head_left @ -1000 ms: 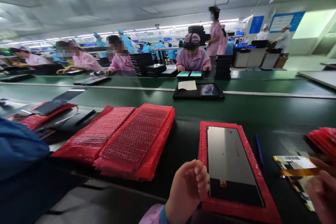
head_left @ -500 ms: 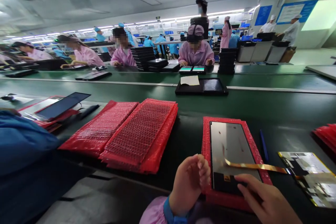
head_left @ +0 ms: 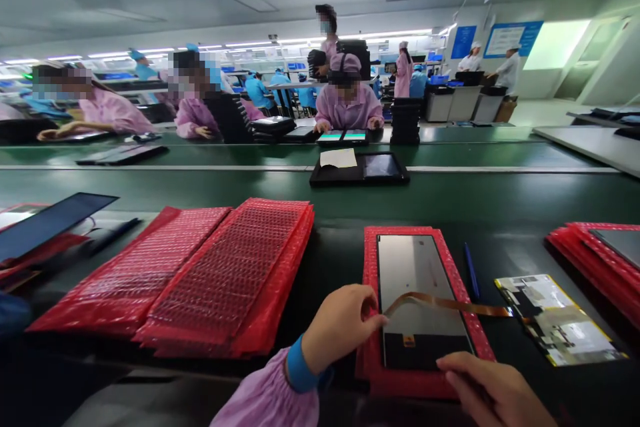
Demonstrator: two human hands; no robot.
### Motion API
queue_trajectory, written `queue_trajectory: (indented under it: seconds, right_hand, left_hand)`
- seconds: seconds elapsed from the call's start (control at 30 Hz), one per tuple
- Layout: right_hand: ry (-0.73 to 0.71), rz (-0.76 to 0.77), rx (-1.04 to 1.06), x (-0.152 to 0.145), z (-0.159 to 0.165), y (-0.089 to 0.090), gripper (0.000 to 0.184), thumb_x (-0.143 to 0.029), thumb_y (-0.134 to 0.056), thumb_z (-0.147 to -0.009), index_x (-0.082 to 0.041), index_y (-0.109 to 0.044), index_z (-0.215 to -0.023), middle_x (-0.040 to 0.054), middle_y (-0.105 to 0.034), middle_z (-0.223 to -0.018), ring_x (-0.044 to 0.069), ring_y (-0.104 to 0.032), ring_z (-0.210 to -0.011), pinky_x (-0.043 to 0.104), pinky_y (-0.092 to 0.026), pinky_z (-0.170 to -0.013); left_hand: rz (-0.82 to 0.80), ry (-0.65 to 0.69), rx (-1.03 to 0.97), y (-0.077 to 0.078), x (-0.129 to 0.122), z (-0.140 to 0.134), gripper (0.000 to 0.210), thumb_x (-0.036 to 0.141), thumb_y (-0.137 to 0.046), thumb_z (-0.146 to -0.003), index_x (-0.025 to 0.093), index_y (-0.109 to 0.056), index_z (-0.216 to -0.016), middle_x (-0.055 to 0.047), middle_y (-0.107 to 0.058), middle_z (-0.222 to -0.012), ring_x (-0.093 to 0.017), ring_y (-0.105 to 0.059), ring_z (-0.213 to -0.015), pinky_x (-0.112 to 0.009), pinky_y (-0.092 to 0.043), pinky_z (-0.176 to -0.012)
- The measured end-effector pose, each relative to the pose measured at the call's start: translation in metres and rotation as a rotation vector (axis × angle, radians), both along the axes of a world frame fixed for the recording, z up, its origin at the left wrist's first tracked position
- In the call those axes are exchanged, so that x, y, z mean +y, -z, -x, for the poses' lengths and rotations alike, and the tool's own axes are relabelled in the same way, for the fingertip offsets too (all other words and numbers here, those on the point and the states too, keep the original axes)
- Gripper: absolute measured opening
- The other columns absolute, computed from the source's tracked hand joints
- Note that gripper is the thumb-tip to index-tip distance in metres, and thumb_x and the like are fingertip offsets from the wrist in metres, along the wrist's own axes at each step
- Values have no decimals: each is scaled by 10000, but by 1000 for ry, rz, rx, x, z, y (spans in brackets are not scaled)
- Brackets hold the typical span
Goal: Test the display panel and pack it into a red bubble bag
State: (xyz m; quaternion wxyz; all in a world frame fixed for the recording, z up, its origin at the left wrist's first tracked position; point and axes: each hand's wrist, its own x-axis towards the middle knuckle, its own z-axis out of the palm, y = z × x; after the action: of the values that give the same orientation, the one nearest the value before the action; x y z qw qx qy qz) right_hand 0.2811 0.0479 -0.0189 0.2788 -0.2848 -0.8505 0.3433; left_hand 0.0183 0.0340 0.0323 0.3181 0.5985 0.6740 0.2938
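Observation:
A display panel (head_left: 415,273) with a silvery back and a black lower strip lies on a red bubble-wrap bag (head_left: 371,253). Over it arches a copper-coloured flex cable (head_left: 440,303), which runs right to a circuit board (head_left: 563,323) with shiny patches. My left hand (head_left: 343,320), wearing a blue wristband, pinches the cable's free end at the panel's left edge. My right hand (head_left: 493,383) is at the panel's lower right, its index finger stretched over the black strip and its thumb just below, apart. Whether the fingertips press on the panel cannot be made out.
Two piles of red bubble-wrap bags (head_left: 225,280) lie to the left. A blue pen-like tool (head_left: 471,270) is beside the panel. More red bags (head_left: 600,253) lie at the right. Across the green bench (head_left: 450,203) stands a black tray (head_left: 335,177); co-workers sit beyond.
My left hand has gone from loosely curled beside the panel to pinching the cable's end, pulled further left. The right hand stays near the panel's lower edge. The view has turned right.

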Motion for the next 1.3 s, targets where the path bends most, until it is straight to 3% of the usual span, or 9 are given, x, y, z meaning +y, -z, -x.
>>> queue_trajectory:
  seconds: [0.23, 0.37, 0.47, 0.53, 0.63, 0.73, 0.9, 1.07, 1.3]
  right_hand:
    - [-21, 423, 39, 0, 31, 5, 279, -386, -485, -983, -193, -676, -915, 10, -641, -710, 168, -587, -597, 232, -436, -550]
    - [51, 636, 283, -2, 52, 7, 335, -494, -605, -926, -162, -643, -912, 26, -631, -757, 168, -569, -653, 229, -457, -579]
    - [119, 695, 364, 0, 58, 5, 388, -544, -688, -853, -162, -628, -822, -7, -595, -673, 129, -505, -545, 215, -430, -519]
    - [132, 692, 360, 5, 59, 4, 404, -551, -718, -819, -169, -604, -755, -27, -564, -618, 109, -456, -486, 209, -400, -476]
    - [169, 667, 350, 14, 60, 5, 373, -525, -718, -807, -176, -595, -752, -19, -580, -632, 127, -507, -526, 212, -420, -491]
    - [216, 621, 325, 23, 62, 9, 325, -491, -692, -787, -172, -630, -792, -3, -598, -656, 158, -547, -569, 235, -453, -516]
    - [232, 555, 247, 31, 62, 13, 272, -437, -656, -768, -167, -658, -802, 35, -655, -706, 202, -602, -648, 274, -474, -580]
    - [205, 545, 177, 37, 57, 15, 278, -434, -633, -769, -168, -656, -849, 34, -663, -745, 199, -587, -643, 291, -455, -590]
    - [166, 541, 109, 40, 53, 17, 257, -424, -618, -785, -171, -640, -826, 47, -661, -777, 227, -594, -718, 323, -461, -673]
  left_hand:
    - [261, 99, -566, 20, 0, -29, 300, 448, -701, -648, 156, -636, -665, 17, -588, -575, -113, -479, -515, -234, -364, -517]
    - [239, 7, -729, 29, 0, -48, 348, 489, -699, -649, 161, -587, -681, 42, -514, -555, -80, -400, -488, -218, -299, -480]
    - [185, -35, -746, 31, -1, -51, 339, 482, -688, -673, 160, -584, -698, 29, -534, -593, -92, -440, -526, -223, -321, -499]
    - [150, -43, -713, 30, -2, -49, 314, 459, -673, -693, 158, -590, -708, 23, -547, -606, -98, -454, -533, -231, -343, -516]
    - [79, -64, -588, 27, -8, -41, 251, 396, -644, -749, 147, -635, -775, 0, -587, -656, -133, -494, -589, -273, -392, -587]
    - [-26, -77, -382, 24, -21, -36, 131, 236, -701, -737, 157, -714, -840, -48, -637, -815, -208, -551, -818, -353, -421, -791]
    - [-106, 99, 76, 30, -40, -37, 362, 97, -756, -705, 253, -756, -1032, -90, -625, -1089, -266, -536, -1066, -438, -430, -964]
    - [-168, 150, 145, 43, -44, -40, 405, 118, -725, -769, 328, -735, -1115, -102, -600, -1182, -297, -530, -1141, -525, -454, -991]
    - [-241, 186, 155, 54, -43, -35, 397, 82, -718, -770, 288, -729, -1110, -117, -608, -1187, -296, -560, -1131, -549, -508, -955]
